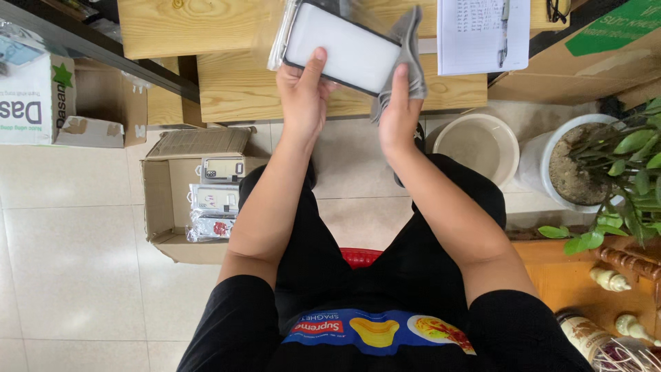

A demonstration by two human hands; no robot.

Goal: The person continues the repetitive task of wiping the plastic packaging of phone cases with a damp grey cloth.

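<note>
Our left hand [303, 93] pinches the lower edge of a white-faced flat panel [342, 47], thumb on top, while our right hand [399, 114] closes on a grey cloth [412, 52] pressed against the panel's right end. Both forearms reach forward and raised, holding the panel in the air over the wooden bench's [234, 86] front edge. Held only along one edge, it could, we judge, twist loose under the cloth's push and drop toward the open cardboard box [172, 200] on the floor.
</note>
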